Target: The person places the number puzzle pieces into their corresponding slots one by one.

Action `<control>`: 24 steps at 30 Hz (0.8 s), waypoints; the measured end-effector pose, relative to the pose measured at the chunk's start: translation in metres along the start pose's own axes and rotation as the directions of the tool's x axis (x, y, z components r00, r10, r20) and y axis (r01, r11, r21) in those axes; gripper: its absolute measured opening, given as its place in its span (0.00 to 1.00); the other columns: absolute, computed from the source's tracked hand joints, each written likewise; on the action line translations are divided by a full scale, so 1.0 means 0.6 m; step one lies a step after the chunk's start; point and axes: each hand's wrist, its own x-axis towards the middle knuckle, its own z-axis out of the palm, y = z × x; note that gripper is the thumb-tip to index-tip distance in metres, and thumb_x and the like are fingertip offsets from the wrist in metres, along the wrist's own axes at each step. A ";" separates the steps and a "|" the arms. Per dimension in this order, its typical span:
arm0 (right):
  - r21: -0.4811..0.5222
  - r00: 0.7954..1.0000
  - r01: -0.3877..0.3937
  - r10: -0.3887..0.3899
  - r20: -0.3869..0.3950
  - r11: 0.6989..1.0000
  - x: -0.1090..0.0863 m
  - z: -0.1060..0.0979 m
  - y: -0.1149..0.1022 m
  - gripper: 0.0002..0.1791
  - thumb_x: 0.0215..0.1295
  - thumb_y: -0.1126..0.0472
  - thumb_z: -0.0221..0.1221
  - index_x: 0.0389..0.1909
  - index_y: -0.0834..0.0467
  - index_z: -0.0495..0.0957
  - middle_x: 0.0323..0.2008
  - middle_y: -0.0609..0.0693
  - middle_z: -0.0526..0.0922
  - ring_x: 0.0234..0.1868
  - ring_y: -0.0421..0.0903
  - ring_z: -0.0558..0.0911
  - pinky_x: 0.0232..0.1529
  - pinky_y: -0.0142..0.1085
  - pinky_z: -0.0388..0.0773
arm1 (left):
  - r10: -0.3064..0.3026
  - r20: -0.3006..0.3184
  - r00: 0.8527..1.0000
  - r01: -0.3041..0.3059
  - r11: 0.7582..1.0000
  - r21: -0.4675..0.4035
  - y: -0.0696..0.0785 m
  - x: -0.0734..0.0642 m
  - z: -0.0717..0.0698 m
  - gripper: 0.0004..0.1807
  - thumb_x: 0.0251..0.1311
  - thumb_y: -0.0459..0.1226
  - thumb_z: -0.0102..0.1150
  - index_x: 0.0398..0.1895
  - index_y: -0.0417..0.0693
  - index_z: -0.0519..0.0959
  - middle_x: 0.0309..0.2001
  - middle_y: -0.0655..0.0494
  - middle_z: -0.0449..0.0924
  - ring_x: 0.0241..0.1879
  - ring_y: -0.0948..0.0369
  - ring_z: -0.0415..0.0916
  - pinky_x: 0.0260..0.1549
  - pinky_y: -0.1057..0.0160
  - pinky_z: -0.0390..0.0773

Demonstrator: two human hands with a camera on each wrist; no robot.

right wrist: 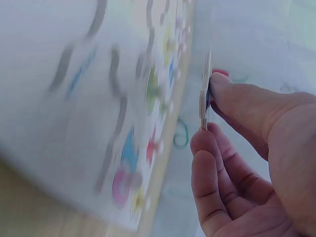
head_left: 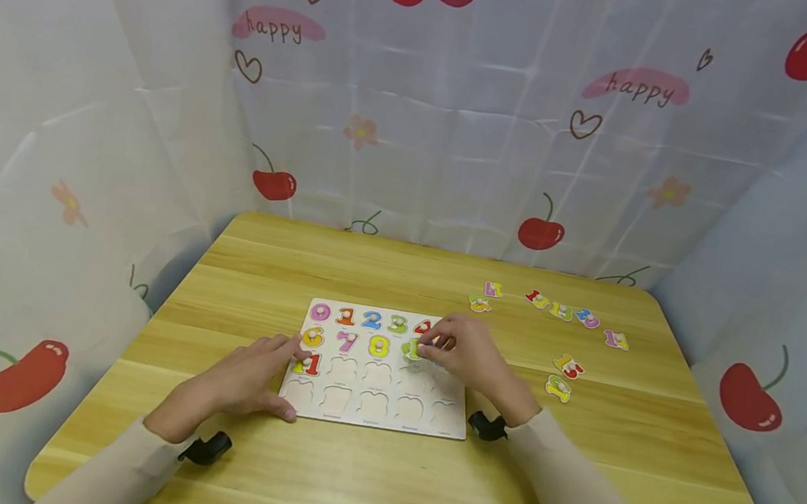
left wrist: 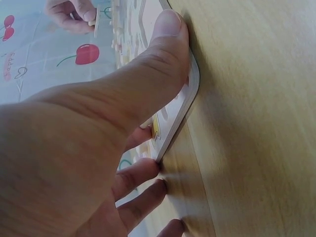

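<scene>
A white number puzzle board [head_left: 315, 416] lies on the table, with knobbed number pieces in its upper rows. My left hand [head_left: 245, 371] rests along the board's left side. In the left wrist view, its thumb [left wrist: 165, 37] presses near the front corner. The index finger touches the 11 piece [head_left: 313, 365]; other fingertips are on the table beside the edge. My right hand [head_left: 470, 353] pinches a green number puzzle piece [head_left: 412, 350] above the board. In the right wrist view this piece [right wrist: 204, 91] appears edge-on, apart from the board. The right hand covers part of the board's right side.
Loose number pieces lie to the right: a purple one [head_left: 493, 289] and several others at the back, a red-and-yellow piece [head_left: 568, 366] and a green-yellow piece [head_left: 558, 389] nearer. A cherry-print curtain [head_left: 415, 161] stands behind the wooden table [head_left: 374, 492].
</scene>
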 end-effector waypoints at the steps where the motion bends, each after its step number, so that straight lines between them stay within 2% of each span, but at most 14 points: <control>1: 0.008 1.000 0.011 -0.011 0.016 1.000 0.004 0.007 -0.009 0.04 0.71 0.60 0.82 0.42 0.52 0.97 0.42 0.50 0.92 0.38 0.38 0.88 0.41 0.32 0.86 | -0.001 0.001 1.000 0.001 1.000 0.001 0.000 0.000 0.000 0.54 0.55 0.59 0.92 0.80 0.49 0.75 0.83 0.37 0.75 0.79 0.34 0.76 0.71 0.26 0.79; 8: 0.071 0.994 0.034 -0.041 0.103 0.997 0.026 0.054 -0.062 0.03 0.73 0.60 0.81 0.43 0.53 0.97 0.41 0.48 0.91 0.35 0.35 0.85 0.39 0.29 0.82 | -0.001 0.001 1.000 0.001 1.000 0.001 -0.001 0.000 0.000 0.55 0.55 0.58 0.92 0.82 0.48 0.75 0.84 0.36 0.74 0.79 0.34 0.76 0.71 0.25 0.78; 11: 0.069 0.990 0.046 -0.055 0.128 0.997 0.033 0.077 -0.076 0.02 0.73 0.60 0.81 0.42 0.53 0.97 0.39 0.47 0.90 0.36 0.34 0.83 0.40 0.29 0.82 | -0.003 0.002 1.000 0.003 1.000 0.001 -0.001 0.001 0.000 0.55 0.55 0.58 0.92 0.81 0.48 0.75 0.84 0.37 0.75 0.78 0.34 0.76 0.71 0.26 0.78; 14: 0.059 0.986 0.040 -0.049 0.162 0.997 0.041 0.097 -0.090 0.02 0.74 0.59 0.81 0.40 0.51 0.97 0.38 0.45 0.89 0.38 0.37 0.83 0.41 0.30 0.80 | -0.007 0.007 1.000 0.007 1.000 0.000 -0.001 0.001 0.000 0.53 0.56 0.59 0.91 0.80 0.49 0.75 0.83 0.37 0.74 0.78 0.35 0.76 0.71 0.26 0.78; 19: 0.037 0.980 0.058 -0.064 0.189 0.998 0.054 0.120 -0.113 0.02 0.74 0.60 0.80 0.39 0.54 0.97 0.37 0.47 0.91 0.41 0.47 0.88 0.42 0.31 0.80 | -0.011 0.014 1.000 0.011 1.000 -0.002 -0.001 0.002 -0.001 0.55 0.56 0.59 0.90 0.82 0.48 0.74 0.83 0.38 0.75 0.79 0.35 0.75 0.71 0.25 0.78; 24: 0.018 0.981 0.055 -0.058 0.187 0.998 0.064 0.137 -0.127 0.02 0.74 0.61 0.80 0.39 0.54 0.97 0.37 0.48 0.92 0.41 0.45 0.88 0.42 0.30 0.79 | -0.004 0.016 1.000 0.004 1.000 0.001 0.001 0.001 -0.002 0.57 0.57 0.60 0.90 0.83 0.46 0.73 0.81 0.40 0.76 0.78 0.35 0.76 0.70 0.25 0.78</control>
